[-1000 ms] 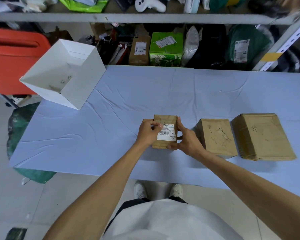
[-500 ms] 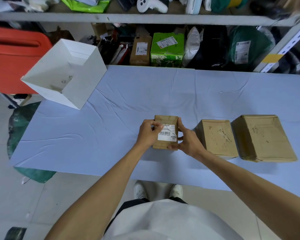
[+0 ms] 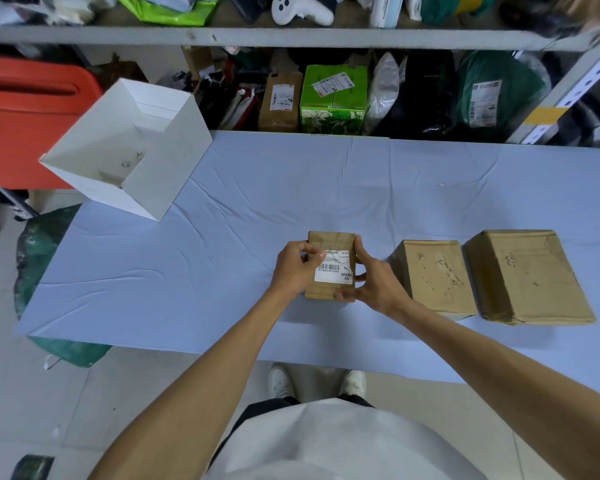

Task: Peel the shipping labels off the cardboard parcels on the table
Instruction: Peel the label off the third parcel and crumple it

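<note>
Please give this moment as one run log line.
left hand: pinches label corner | right hand: holds small parcel | middle parcel, right parcel: no label seen

Left hand point(image 3: 291, 271) hides the left side of the parcel point(image 3: 329, 242); label point(image 3: 335, 273) print illegible.

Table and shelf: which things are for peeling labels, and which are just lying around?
For the job: small parcel, its label, left hand pinching it, right hand gripping the parcel, middle parcel, big parcel.
Just lying about: green box, white controller, red bin.
</note>
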